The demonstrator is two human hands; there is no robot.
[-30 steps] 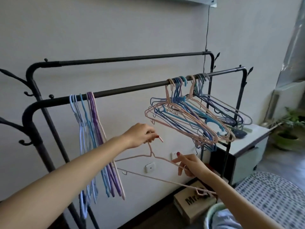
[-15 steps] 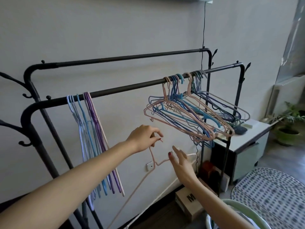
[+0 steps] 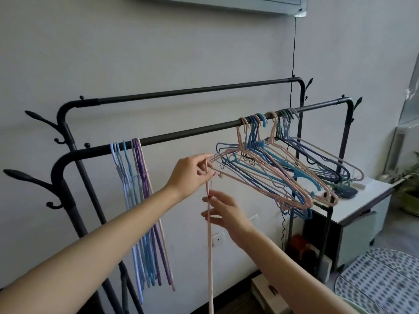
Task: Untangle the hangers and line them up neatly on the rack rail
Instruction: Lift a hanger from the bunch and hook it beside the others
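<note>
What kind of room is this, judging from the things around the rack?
Probably a room in a home, maybe a bedroom or laundry corner: a clothes rack against the wall, a white cabinet, a potted plant.

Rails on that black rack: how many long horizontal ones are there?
2. The front rail carries all the hung hangers; the back rail runs higher, closer to the wall, bare along the stretch in view.
</note>
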